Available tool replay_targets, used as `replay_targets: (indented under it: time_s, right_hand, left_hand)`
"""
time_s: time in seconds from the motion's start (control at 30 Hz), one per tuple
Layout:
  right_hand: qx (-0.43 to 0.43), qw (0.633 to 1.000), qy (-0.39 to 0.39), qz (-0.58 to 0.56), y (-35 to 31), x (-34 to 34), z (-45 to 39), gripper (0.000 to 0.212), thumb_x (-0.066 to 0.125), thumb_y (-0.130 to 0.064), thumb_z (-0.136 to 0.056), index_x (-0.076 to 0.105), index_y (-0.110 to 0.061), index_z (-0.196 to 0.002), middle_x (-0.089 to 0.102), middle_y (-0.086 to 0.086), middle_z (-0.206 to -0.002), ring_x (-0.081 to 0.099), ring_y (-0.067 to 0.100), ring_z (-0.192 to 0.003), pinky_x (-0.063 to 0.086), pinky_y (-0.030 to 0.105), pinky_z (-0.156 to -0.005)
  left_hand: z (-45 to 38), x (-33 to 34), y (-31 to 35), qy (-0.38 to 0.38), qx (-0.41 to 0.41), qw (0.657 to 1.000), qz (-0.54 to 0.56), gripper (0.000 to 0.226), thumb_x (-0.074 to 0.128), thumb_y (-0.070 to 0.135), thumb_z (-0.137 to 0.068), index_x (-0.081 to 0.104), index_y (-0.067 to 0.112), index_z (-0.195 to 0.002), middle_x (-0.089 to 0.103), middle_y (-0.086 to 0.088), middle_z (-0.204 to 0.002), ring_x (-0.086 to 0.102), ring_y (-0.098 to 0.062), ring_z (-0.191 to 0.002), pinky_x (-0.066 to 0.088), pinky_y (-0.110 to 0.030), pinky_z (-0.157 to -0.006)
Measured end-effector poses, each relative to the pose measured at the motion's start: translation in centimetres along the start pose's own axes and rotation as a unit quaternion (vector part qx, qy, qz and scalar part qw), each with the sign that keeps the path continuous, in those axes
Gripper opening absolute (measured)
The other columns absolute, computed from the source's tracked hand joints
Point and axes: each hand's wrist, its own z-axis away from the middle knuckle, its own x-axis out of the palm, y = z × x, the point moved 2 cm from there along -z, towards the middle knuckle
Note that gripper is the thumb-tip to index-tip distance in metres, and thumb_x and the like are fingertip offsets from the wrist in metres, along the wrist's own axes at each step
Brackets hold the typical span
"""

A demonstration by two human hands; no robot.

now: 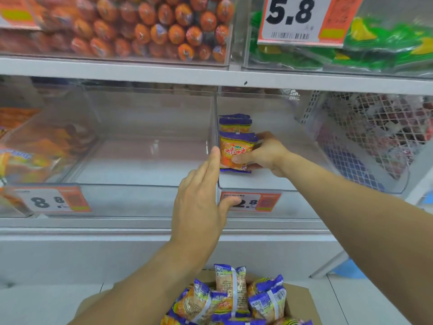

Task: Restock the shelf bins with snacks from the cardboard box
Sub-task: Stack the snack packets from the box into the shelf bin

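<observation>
Reaching into the clear shelf bin (257, 184) at the centre of the view, the right hand (262, 154) is seen with its grip closed around an orange-and-purple snack packet (235, 152): the thumb is laid across the packet's front and the fingers are curled behind it. The packet is held upright against the bin's left wall, and a second packet (235, 123) of the same kind is stood just behind it, toward 12 o'clock. The left hand (199, 202) is raised at the 7 o'clock side of the held packet, its fingers straight and together, nothing gripped; the fingertips (215, 152) are placed at the clear divider beside the packet, though whether they touch it cannot be told. A price tag reading 2.8 (250, 202) is fixed to the bin's front edge, partly covered by the left thumb. A neighbouring clear bin (140, 160) is seen toward 9 o'clock, with an 8.8 tag (50, 200) at its front. At 6 o'clock, the cardboard box (304, 301) is found below the shelf, filled with more packets (232, 289) of the same kind. On the upper shelf, orange sausage snacks (152, 29) are stacked at 11 o'clock and green packets (386, 43) lie at 1 o'clock behind a 5.8 tag (293, 17). A white mesh basket (363, 137) is set at 3 o'clock.
</observation>
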Motion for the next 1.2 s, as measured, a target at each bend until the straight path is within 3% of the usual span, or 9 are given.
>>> replay_targets:
  time_s: [0.13,0.33,0.7,0.83,0.9,0.97,1.07,1.13,1.2]
  right_hand:
    - [-0.002,0.999,-0.027,-0.022,0.0,-0.3,0.4,0.048,0.084,0.01,-0.071,0.054,-0.025,-0.087,0.067,-0.005,-0.086,0.069,0.012,-0.076,0.06,0.033,-0.071]
    - [-0.018,0.998,0.039,-0.051,0.5,-1.5,-0.6,0.072,0.089,0.005,-0.066,0.052,-0.013,-0.126,0.068,0.003,-0.106,0.071,0.018,-0.086,0.062,0.035,-0.064]
    - [-0.002,0.999,0.023,0.022,1.6,-1.9,-1.1,0.061,0.094,-0.004,-0.06,0.058,-0.014,-0.108,0.073,0.011,-0.103,0.074,0.027,-0.094,0.061,0.045,-0.084]
    - [0.016,0.997,0.039,0.069,1.5,-2.0,-0.9,0.069,0.096,-0.009,-0.058,0.057,-0.011,-0.115,0.071,0.009,-0.105,0.072,0.027,-0.095,0.061,0.047,-0.086]
    - [0.021,0.994,0.051,0.096,0.7,-3.2,-0.7,0.074,0.096,-0.019,-0.061,0.057,-0.008,-0.122,0.067,0.009,-0.11,0.07,0.026,-0.095,0.061,0.047,-0.086]
    - [-0.018,0.984,0.109,0.139,-1.0,-5.1,0.0,0.065,0.093,-0.025,-0.067,0.062,-0.008,-0.122,0.067,0.008,-0.11,0.069,0.024,-0.095,0.059,0.045,-0.088]
    - [-0.166,0.944,0.225,0.174,-4.6,-6.5,4.7,0.021,0.073,-0.017,-0.082,0.069,-0.018,-0.102,0.07,-0.001,-0.093,0.066,0.009,-0.082,0.057,0.028,-0.082]
    - [-0.249,0.935,0.211,0.139,-5.7,-5.3,10.6,0.011,0.067,-0.014,-0.083,0.066,-0.024,-0.089,0.068,-0.008,-0.081,0.061,0.005,-0.067,0.053,0.02,-0.068]
    - [-0.285,0.94,0.114,0.146,-4.4,-2.8,16.1,0.009,0.068,-0.013,-0.084,0.066,-0.021,-0.084,0.068,-0.008,-0.074,0.063,0.007,-0.064,0.05,0.019,-0.064]
  left_hand:
    - [-0.1,0.1,0.0,-0.005,0.002,1.0,-0.01,0.104,0.086,0.035,-0.071,0.029,0.013,-0.155,0.06,-0.002,-0.136,0.046,-0.015,-0.115,0.041,-0.028,-0.098]
    - [-0.1,0.0,0.1,-0.006,0.016,1.0,-0.015,0.103,0.085,0.036,-0.072,0.03,0.011,-0.155,0.06,-0.005,-0.137,0.05,-0.017,-0.115,0.042,-0.03,-0.098]
    - [-0.2,0.4,-0.2,-0.015,0.037,0.999,-0.013,0.103,0.082,0.039,-0.077,0.023,0.011,-0.157,0.056,-0.003,-0.14,0.05,-0.019,-0.119,0.034,-0.026,-0.102]
    - [-0.3,-0.2,-0.2,-0.063,0.045,0.997,0.007,0.102,0.075,0.042,-0.083,0.011,0.019,-0.159,0.042,0.001,-0.153,0.04,-0.016,-0.136,0.027,-0.021,-0.11]
    - [-0.5,-1.0,-0.3,-0.079,0.037,0.996,0.021,0.095,0.074,0.04,-0.086,0.015,0.023,-0.158,0.035,0.005,-0.156,0.035,-0.011,-0.14,0.023,-0.015,-0.109]
    - [-0.7,-2.1,-0.1,-0.039,0.062,0.997,0.038,0.074,0.073,0.028,-0.088,0.035,0.016,-0.15,0.041,-0.001,-0.147,0.041,-0.015,-0.134,0.031,-0.017,-0.109]
    - [0.2,-3.5,0.1,0.042,0.174,0.983,0.043,0.035,0.064,0.007,-0.086,0.057,0.007,-0.12,0.058,-0.005,-0.113,0.054,-0.016,-0.104,0.044,-0.025,-0.091]
    - [1.8,-3.3,0.3,-0.05,0.14,0.986,0.08,0.026,0.06,0.01,-0.088,0.057,0.015,-0.113,0.06,0.006,-0.094,0.053,-0.008,-0.081,0.045,-0.025,-0.075]
    - [4.7,-1.7,-0.9,-0.246,0.058,0.966,0.048,0.026,0.061,0.022,-0.091,0.056,0.02,-0.117,0.061,0.008,-0.102,0.053,-0.007,-0.082,0.044,-0.027,-0.076]
